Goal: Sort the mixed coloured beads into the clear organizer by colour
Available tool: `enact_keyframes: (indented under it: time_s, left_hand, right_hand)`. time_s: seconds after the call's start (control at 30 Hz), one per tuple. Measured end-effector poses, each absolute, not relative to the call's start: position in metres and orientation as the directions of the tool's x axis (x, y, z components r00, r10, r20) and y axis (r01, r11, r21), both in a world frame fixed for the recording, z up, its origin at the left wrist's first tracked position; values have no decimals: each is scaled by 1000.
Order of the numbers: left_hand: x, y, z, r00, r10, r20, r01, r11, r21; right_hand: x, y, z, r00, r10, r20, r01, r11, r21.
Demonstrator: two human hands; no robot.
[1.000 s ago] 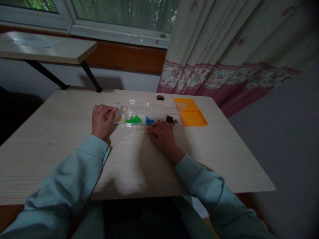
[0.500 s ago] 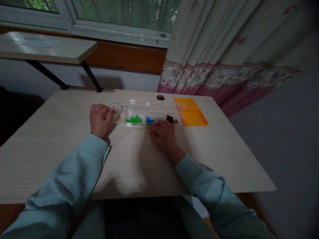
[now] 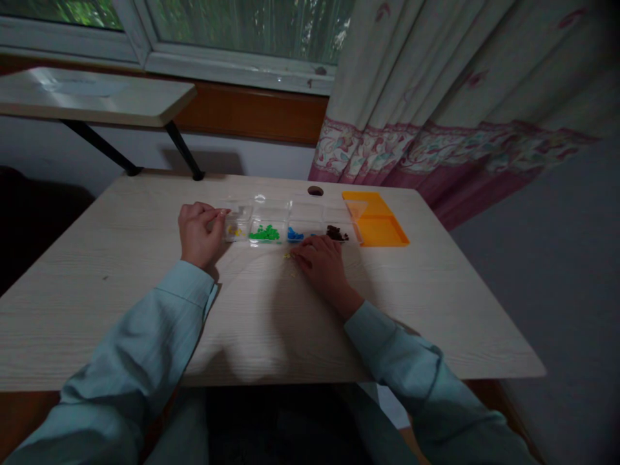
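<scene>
A row of clear plastic boxes (image 3: 271,213) stands on the pale wooden table (image 3: 121,278). They hold yellow beads (image 3: 234,230), green beads (image 3: 264,233), blue beads (image 3: 293,235) and dark brown beads (image 3: 335,233). My left hand (image 3: 198,234) is curled at the left end of the row, fingertips touching the box with the yellow beads. My right hand (image 3: 320,261) lies palm down just in front of the boxes, fingers bent over a few small yellow beads (image 3: 289,258) scattered on the table.
An orange tray (image 3: 375,221) lies to the right of the boxes. A round hole (image 3: 315,191) is in the table behind them. A second small table (image 3: 92,97) stands under the window at the back left. A flowered curtain (image 3: 436,110) hangs at the right.
Both hands have stayed almost in place. My right hand's fingers have shifted slightly over the loose yellow beads. The view has drifted a little.
</scene>
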State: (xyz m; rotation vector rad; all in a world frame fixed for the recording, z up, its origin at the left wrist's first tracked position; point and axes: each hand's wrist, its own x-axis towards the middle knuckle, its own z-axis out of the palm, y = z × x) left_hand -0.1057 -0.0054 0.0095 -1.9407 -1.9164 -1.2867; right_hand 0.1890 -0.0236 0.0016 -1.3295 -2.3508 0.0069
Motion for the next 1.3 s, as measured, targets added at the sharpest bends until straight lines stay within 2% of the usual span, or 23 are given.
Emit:
enact_keyframes:
  time_s: [0.23, 0.47, 0.63, 0.87, 1.1, 1.23, 1.3]
  left_hand:
    - [-106, -5, 9, -184, 755, 630, 843, -208, 496]
    - [-105, -5, 10, -175, 764, 621, 817, -239, 524]
    - [-103, -6, 10, -154, 752, 641, 835, -248, 492]
    - [-95, -9, 13, -107, 760, 640, 825, -292, 484]
    - [-65, -19, 12, 103, 752, 652, 812, -442, 382]
    - [-35, -28, 10, 283, 744, 605, 702, -591, 398]
    - [-20, -33, 9, 350, 759, 550, 647, -620, 444]
  right_hand:
    - [189, -24, 1, -451, 803, 390, 798, 558, -227]
    - [189, -22, 0, -411, 829, 380, 794, 530, -297]
    - [188, -20, -2, -372, 859, 351, 790, 492, -366]
    - [188, -21, -3, -354, 855, 379, 785, 492, -376]
    - [190, -15, -3, -259, 817, 515, 667, 537, -516]
    - [188, -19, 2, -252, 795, 552, 628, 569, -531]
    - [187, -22, 5, -263, 782, 565, 612, 588, -528]
